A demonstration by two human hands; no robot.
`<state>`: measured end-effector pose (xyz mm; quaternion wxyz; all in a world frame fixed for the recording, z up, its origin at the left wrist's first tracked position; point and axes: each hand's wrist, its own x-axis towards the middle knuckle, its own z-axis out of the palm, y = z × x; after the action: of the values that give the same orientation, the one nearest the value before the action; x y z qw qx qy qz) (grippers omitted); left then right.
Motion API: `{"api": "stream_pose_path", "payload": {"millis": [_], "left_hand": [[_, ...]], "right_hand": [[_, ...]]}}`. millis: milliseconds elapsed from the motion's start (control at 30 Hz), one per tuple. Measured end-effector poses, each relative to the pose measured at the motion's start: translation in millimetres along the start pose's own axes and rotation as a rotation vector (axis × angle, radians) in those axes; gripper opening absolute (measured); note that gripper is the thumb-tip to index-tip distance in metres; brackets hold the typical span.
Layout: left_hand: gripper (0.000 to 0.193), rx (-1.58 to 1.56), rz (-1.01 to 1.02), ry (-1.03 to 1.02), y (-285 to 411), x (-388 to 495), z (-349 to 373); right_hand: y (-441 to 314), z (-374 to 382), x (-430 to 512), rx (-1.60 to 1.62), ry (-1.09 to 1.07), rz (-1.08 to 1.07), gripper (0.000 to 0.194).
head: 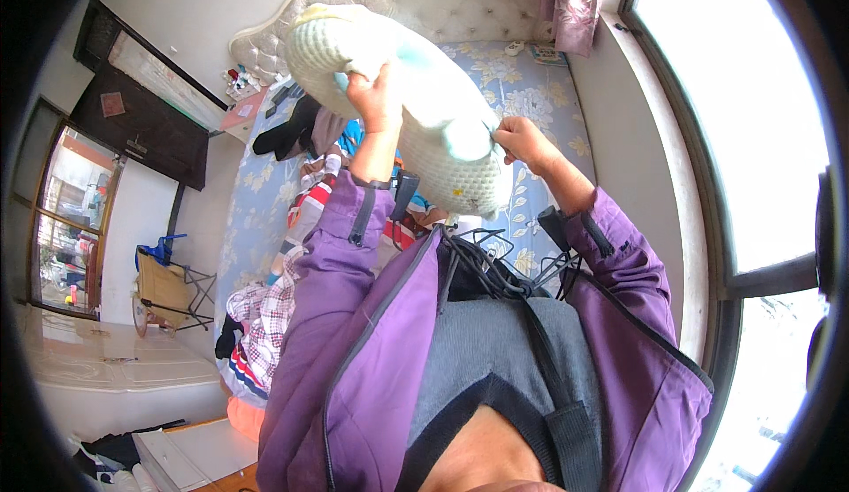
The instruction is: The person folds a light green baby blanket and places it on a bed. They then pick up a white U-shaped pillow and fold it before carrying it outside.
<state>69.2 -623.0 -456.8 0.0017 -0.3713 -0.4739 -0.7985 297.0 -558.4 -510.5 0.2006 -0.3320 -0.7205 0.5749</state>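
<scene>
A pale green pillow with a textured knit cover is held up in front of me, above the bed. Its upper face is washed out by bright light. My left hand grips its near edge, with the thumb on top and the other fingers partly hidden. At its right end, my right hand pinches the edge of the cover between thumb and fingers. The pillow bends between my two hands.
Beneath lies a bed with a blue floral sheet and a tufted headboard. Rumpled clothes cover its left side. A window stands at the right, a folding chair at the left. Black cables hang at my chest.
</scene>
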Motion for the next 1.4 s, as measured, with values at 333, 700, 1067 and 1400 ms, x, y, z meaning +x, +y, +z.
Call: {"api": "stream_pose_path", "payload": {"millis": [333,700,1067,1400], "left_hand": [[0.029,-0.44,-0.671,0.213,23.3,54.4,-34.6],[0.04,0.004,-1.171,0.372,-133.9,-54.9,-175.6],[0.037,0.723,-0.299,-1.102,-165.0,-203.3,-144.9],[0.022,0.732,-0.001,-1.413,-171.5,-230.5,-80.7]], "right_hand": [[60.1,-0.8,12.9,-0.13,-0.041,0.041,0.018],[157.2,14.1,12.5,0.308,-0.116,-0.071,0.011],[304.9,60.5,-20.2,0.185,-0.166,0.294,0.01],[294.3,46.0,-14.6,0.179,-0.134,0.226,0.013]]}}
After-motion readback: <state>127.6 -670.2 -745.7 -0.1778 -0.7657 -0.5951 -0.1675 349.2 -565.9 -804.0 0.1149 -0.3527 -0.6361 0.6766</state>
